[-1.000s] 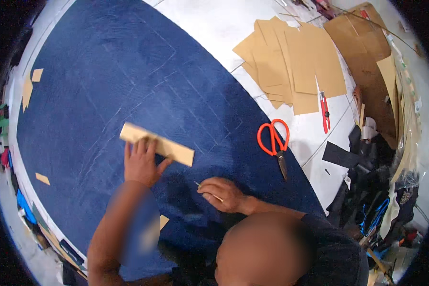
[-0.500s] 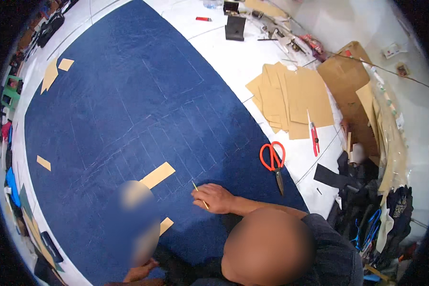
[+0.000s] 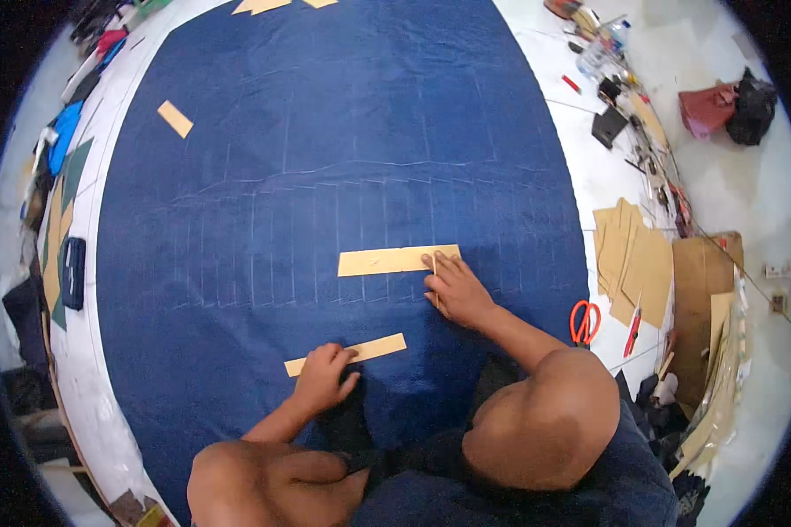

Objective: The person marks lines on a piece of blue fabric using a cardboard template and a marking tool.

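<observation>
A large dark blue cloth (image 3: 264,334) lies spread out, ruled with pale parallel lines. Across those lines sits a tan card strip (image 3: 387,261). Fingertips of my right hand (image 3: 455,292) press on its right end, and the same hand grips a thin yellow pencil (image 3: 436,279). Nearer my body, a second tan card strip (image 3: 380,348) lies slightly tilted on the cloth. My left hand (image 3: 323,379) rests over its left part, fingers stretched across the card and thumb apart.
Red-handled scissors (image 3: 584,322) lie at the cloth's right edge, beside a red cutter (image 3: 633,334) and stacked tan card pieces (image 3: 637,263). A dark case (image 3: 75,274) sits on the left. Another small card piece (image 3: 175,119) lies at the far left of the cloth.
The view has turned and shifted. My right hand has moved onto the upper strip, pencil still in it. My left hand has come forward from the lower edge onto the nearer strip.
</observation>
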The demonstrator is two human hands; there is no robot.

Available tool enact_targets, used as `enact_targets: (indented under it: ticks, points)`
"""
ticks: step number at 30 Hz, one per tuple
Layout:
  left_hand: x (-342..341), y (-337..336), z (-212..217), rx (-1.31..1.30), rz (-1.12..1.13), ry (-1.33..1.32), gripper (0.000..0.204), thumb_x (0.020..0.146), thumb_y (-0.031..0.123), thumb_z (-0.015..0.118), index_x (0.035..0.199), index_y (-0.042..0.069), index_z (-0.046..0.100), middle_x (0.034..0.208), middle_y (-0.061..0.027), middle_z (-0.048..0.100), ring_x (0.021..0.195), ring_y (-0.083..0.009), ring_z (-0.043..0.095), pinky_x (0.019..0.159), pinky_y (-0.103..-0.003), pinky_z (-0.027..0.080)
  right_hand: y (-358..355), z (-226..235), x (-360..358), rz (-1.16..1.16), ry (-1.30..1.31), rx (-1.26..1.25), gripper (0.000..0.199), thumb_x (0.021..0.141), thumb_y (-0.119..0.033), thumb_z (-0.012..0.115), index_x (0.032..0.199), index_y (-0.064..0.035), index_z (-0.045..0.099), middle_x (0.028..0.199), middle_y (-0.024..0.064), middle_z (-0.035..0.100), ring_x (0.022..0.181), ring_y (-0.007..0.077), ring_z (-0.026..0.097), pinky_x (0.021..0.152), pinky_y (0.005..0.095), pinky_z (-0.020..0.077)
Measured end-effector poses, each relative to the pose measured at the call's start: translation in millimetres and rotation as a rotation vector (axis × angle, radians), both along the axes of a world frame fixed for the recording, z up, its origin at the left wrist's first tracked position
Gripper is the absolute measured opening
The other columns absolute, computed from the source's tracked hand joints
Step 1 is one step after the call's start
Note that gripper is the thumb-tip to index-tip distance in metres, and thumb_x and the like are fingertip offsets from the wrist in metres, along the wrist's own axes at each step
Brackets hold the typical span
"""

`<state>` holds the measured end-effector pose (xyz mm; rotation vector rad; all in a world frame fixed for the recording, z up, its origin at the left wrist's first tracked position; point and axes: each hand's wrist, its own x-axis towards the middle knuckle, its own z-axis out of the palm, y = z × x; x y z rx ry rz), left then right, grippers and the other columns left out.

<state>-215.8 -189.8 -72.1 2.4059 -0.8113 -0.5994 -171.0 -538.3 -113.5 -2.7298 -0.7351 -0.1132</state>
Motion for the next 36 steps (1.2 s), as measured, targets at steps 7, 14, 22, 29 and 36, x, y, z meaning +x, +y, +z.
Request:
enact_targets:
  ticks: [7,14,22,29,36]
  points:
    - [-40,35,-24,0.043,0.142,-0.247,0.058,0.085,0.030,0.071,0.135,0.007,0.055,0.132,-0.0190,0.053,0.121,-0.0380,0.052,0.104,-0.049,0.040,14,-10,-21,-0.170,0.027,0.061,0.035,0.081,-0.030,0.076,0.101,-0.0075,0.059,0.120,0.0140,0.062,0.111,0.0351,0.056,0.091,0.0499,0.0434]
    - [-12,42,-23,0.026,0.198,-0.260,0.041,0.083,0.025,0.073,0.118,0.008,0.062,0.110,-0.0121,0.058,0.102,-0.0323,0.056,0.088,-0.046,0.046,-4,12,-8,-0.249,0.095,0.099,0.040,0.075,-0.026,0.082,0.099,-0.0056,0.058,0.101,0.0143,0.063,0.098,0.0373,0.058,0.085,0.0486,0.0438]
    - [-9,39,-39,0.036,0.198,0.019,0.027,0.086,0.027,0.070,0.105,0.009,0.061,0.096,-0.0139,0.063,0.093,-0.0359,0.062,0.078,-0.050,0.049,-20,-6,-24,-0.435,0.217,0.156,0.037,0.074,-0.018,0.083,0.088,-0.0052,0.052,0.089,0.0155,0.056,0.084,0.0384,0.054,0.076,0.0467,0.0447]
    - [-9,68,-35,-0.218,0.696,0.292,0.019,0.091,0.021,0.060,0.095,0.004,0.066,0.088,-0.0152,0.065,0.084,-0.0318,0.064,0.077,-0.042,0.051,-26,-7,-41,-0.437,0.097,0.042,0.020,0.088,-0.015,0.071,0.103,-0.0052,0.063,0.098,0.0151,0.059,0.091,0.0363,0.059,0.079,0.0450,0.0498]
    - [12,116,-58,-0.174,1.036,0.105,0.027,0.091,0.023,0.066,0.106,0.001,0.068,0.090,-0.0112,0.070,0.084,-0.0204,0.067,0.076,-0.035,0.053,-42,-16,-69,-0.569,-0.016,0.026,0.020,0.089,-0.015,0.070,0.106,-0.0053,0.065,0.102,0.0168,0.062,0.096,0.0375,0.060,0.082,0.0462,0.0501]
